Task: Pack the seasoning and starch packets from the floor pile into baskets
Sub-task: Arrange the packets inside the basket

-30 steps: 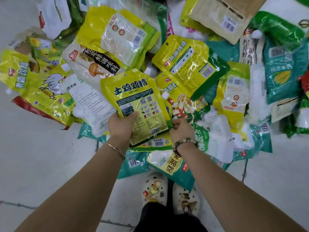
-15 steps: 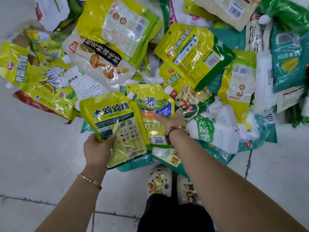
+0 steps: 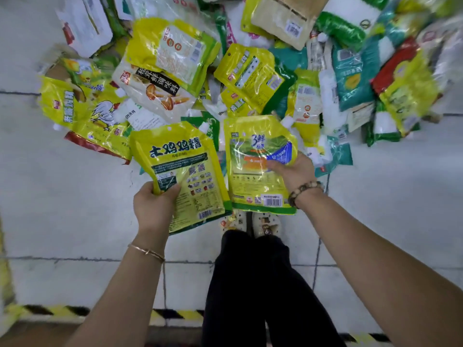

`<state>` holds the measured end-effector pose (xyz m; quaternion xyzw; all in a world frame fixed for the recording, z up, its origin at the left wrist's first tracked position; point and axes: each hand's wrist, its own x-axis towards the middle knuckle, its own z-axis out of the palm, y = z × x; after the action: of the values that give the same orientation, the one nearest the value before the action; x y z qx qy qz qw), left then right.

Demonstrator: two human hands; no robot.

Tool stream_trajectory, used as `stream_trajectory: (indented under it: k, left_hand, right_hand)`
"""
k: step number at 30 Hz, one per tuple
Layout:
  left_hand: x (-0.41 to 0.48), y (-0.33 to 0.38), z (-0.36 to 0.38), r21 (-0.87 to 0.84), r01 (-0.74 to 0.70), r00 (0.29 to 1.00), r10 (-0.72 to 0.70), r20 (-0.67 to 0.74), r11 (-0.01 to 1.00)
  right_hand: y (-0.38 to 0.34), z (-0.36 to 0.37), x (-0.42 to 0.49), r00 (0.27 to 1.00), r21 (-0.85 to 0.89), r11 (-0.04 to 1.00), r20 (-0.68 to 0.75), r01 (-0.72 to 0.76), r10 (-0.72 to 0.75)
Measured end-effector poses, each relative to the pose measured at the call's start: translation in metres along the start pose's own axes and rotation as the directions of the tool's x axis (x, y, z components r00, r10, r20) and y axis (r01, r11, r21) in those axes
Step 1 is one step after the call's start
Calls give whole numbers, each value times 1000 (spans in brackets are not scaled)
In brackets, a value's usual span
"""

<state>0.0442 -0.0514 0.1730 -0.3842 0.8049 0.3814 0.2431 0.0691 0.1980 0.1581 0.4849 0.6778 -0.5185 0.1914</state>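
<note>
Left hand (image 3: pixel 154 208) grips a yellow chicken-essence pouch (image 3: pixel 184 175); right hand (image 3: pixel 295 171) grips a yellow-green spouted pouch (image 3: pixel 260 164) beside it, both just below the floor pile (image 3: pixel 250 78)

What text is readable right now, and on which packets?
"土鸡鸡精": yellow packet in left hand.
"3鲜": yellow-green packet in right hand.
"松茸鲜调味料": white mushroom packet in the pile.
Fine print and all other labels: too small or blurred.
</note>
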Motion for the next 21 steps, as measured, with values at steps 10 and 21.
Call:
stream_trajectory:
  k: [10, 21]
  left_hand:
    - [-161, 104, -95, 37, -148, 986, 145, 78, 988]
    - [-306, 225, -199, -115, -413, 875, 428, 227, 904]
  right_hand:
    - [-88, -128, -162, 998, 73, 997, -56, 21, -17]
    - [-180, -254, -331, 953, 194, 959, -262, 205, -151]
